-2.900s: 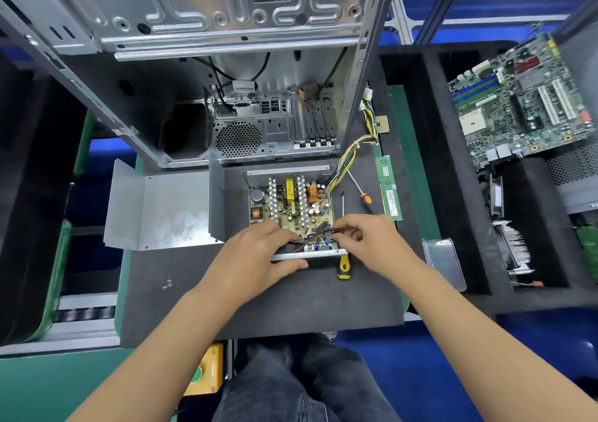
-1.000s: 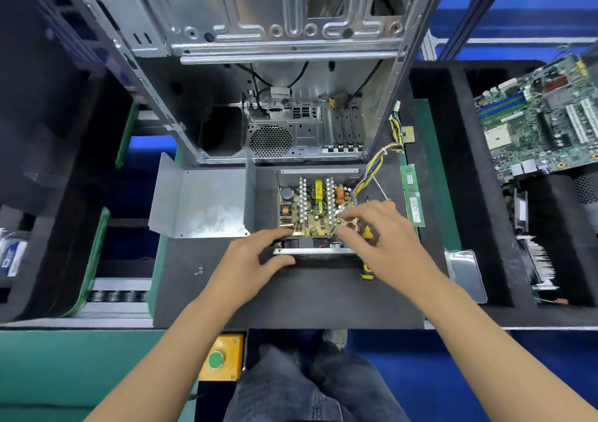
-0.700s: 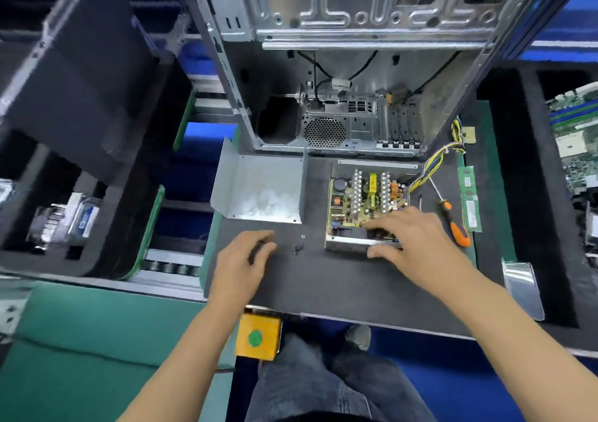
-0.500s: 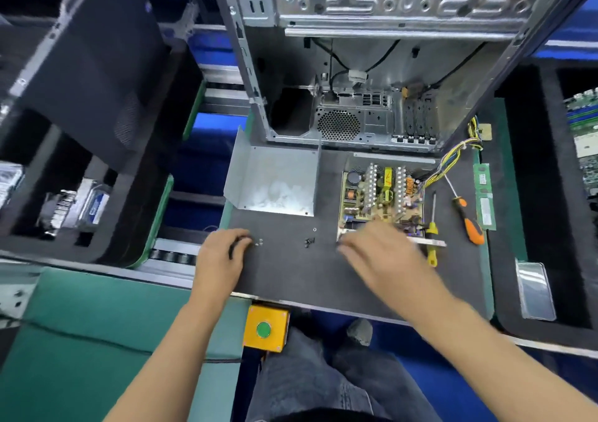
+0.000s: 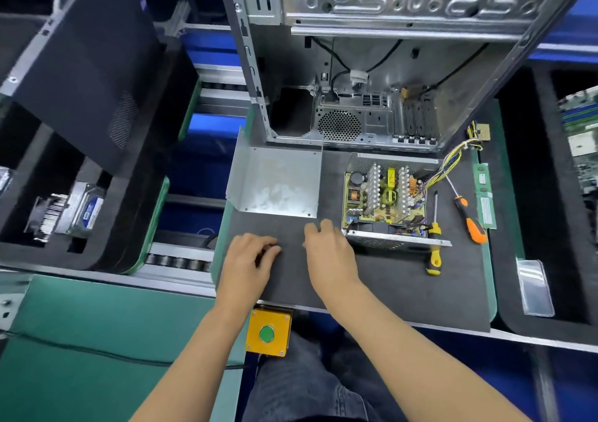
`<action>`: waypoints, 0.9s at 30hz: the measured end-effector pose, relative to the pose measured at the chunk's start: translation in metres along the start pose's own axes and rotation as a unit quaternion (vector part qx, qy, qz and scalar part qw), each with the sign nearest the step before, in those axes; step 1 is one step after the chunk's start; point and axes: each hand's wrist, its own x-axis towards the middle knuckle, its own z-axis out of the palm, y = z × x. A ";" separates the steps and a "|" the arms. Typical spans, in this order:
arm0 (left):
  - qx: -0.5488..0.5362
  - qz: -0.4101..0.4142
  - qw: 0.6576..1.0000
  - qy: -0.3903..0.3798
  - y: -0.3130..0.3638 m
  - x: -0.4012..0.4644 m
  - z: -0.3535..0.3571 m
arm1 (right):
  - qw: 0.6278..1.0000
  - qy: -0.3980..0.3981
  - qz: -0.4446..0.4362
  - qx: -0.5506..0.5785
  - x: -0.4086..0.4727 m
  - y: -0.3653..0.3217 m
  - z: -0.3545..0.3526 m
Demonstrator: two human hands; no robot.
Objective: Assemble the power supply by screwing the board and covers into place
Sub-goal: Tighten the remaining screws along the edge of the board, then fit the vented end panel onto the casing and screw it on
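Observation:
The open power supply [image 5: 385,198] lies on the black mat [image 5: 388,279], its yellow-green board showing inside the metal base. Its bent metal cover [image 5: 275,179] lies apart to the left. My left hand [image 5: 249,263] rests on the mat with fingers curled down where small screws lay; I cannot tell whether it pinches one. My right hand [image 5: 326,250] reaches onto the mat just left of the power supply, fingertips down, hiding the screws. A yellow-handled screwdriver [image 5: 433,243] lies by the supply's right corner.
An orange-handled screwdriver [image 5: 469,217] and a green memory stick [image 5: 484,195] lie to the right. The open computer case [image 5: 372,65] stands behind the mat. A yellow button box [image 5: 268,331] sits at the near edge. Foam trays with parts flank both sides.
Both hands left the power supply. The left hand went to the screws on the mat first, and the right hand has now followed to the spot beside it. The view swung left.

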 end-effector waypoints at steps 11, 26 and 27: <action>-0.417 -0.335 0.844 -0.048 0.044 0.008 0.018 | 0.997 -0.002 0.033 0.066 0.007 -0.003 -0.007; -0.598 -0.464 0.647 -0.094 0.052 0.025 0.020 | 0.973 0.117 -0.084 0.180 -0.031 0.027 -0.005; -0.591 -0.459 0.658 -0.085 0.050 0.025 0.019 | 0.973 0.147 -0.073 0.165 -0.039 0.030 -0.001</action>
